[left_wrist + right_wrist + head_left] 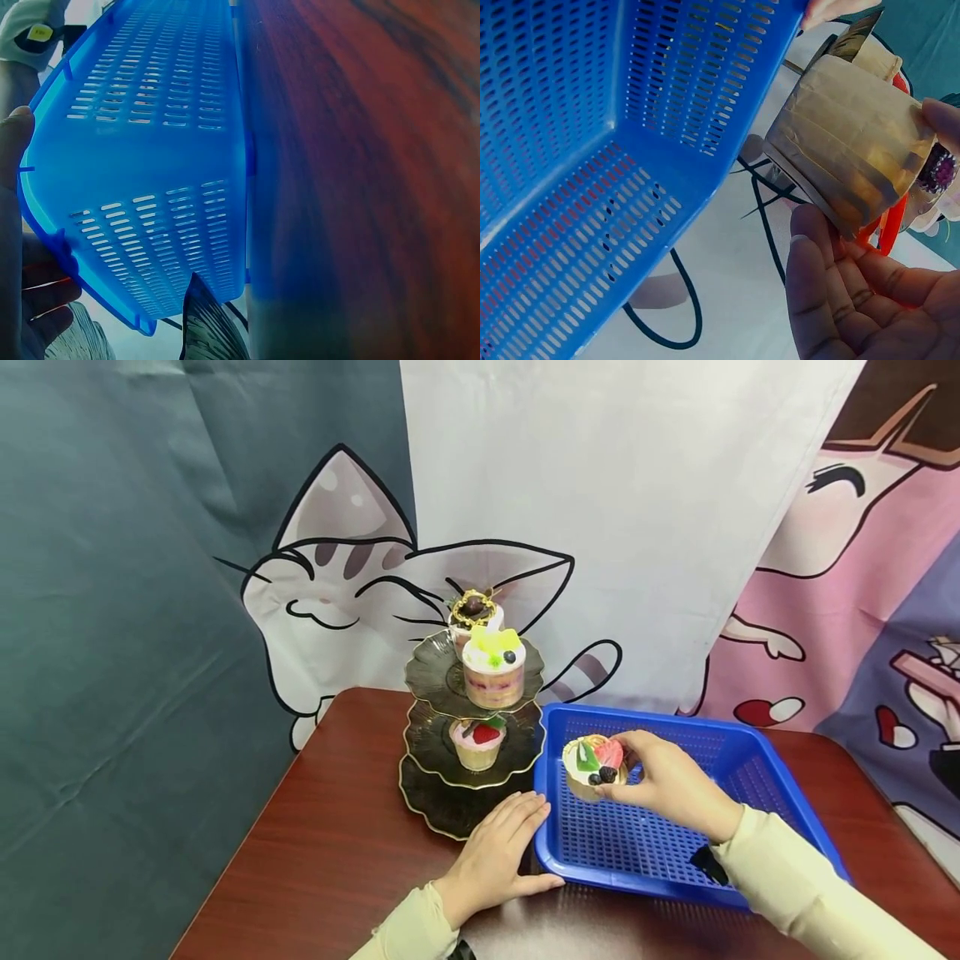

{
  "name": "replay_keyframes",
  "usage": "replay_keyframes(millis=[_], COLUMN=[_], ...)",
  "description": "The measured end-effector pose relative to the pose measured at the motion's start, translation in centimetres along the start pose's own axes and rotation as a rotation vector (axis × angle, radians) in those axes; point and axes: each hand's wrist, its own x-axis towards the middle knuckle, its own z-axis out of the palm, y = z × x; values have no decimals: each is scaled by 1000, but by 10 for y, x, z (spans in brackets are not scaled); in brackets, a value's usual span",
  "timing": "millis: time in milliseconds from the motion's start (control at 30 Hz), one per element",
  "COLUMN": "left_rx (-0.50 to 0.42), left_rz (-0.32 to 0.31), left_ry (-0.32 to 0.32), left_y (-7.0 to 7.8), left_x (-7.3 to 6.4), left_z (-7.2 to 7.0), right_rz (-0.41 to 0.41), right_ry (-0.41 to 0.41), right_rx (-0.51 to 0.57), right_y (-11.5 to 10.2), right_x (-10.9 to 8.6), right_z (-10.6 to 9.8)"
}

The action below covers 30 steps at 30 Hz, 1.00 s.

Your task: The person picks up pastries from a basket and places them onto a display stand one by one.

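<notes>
My right hand (663,781) pinches a small fruit-topped cake (581,768) between thumb and fingers, over the left part of a blue plastic basket (615,842). Kiwi, strawberry and dark berries top this cake, and the right wrist view shows its pale, pleated side. My left hand (498,857), fingers extended, rests at the basket's front left corner and touches the rim. Just left of the basket stands a dark three-tiered stand (429,681) with gold scalloped edges. Its top tier bears a yellow fruit-topped cake (493,685) and a chocolate-topped cake (472,608); a strawberry-topped cupcake (477,755) sits on the middle tier.
Everything stands on a reddish-brown wooden table (330,827). Close behind it hangs a cloth (630,527) printed with a cartoon cat and figures. The basket's perforated walls rise around its floor, and its left side lies right beside the stand's tiers.
</notes>
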Motion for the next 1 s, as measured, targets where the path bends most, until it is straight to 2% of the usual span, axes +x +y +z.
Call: replay_keyframes(millis=[300,700,1000], left_rx=[4,-21,24], left_rz=[7,-30,15], left_ry=[7,-21,23], left_y=[0,4,1], left_x=[-2,-2,-2], left_z=[1,0,2], right_rz=[-7,-39,-39], right_ry=[18,54,72], right_rx=[30,79,60], right_y=[-6,-12,-18], right_x=[16,47,65], right_z=[2,10,15])
